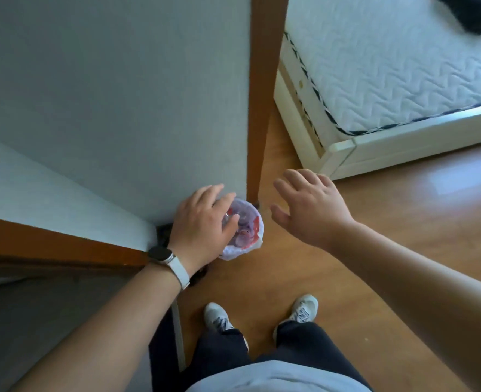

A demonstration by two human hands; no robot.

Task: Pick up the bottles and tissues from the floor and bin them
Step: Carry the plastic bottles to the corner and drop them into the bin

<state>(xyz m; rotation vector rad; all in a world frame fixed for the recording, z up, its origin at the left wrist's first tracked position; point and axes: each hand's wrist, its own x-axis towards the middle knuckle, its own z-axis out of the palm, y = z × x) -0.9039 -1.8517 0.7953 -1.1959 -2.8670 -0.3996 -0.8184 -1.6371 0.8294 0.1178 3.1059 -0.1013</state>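
Observation:
A small bin lined with a white and red plastic bag (257,234) stands on the wooden floor at the wall corner. Clear plastic bottles (243,219) lie inside it. My left hand (202,224), with a watch on a white strap at the wrist, hovers over the bin's left side; its fingers curl around a clear bottle (228,217) at the bin's mouth. My right hand (310,210) is spread in the air to the right of the bin, holding nothing. No tissues show on the floor.
A grey wall with brown wooden trim (259,108) rises right behind the bin. A bed with a white quilted mattress (389,66) and cream frame stands at the upper right. My feet in white shoes (304,309) are on the wooden floor below the bin.

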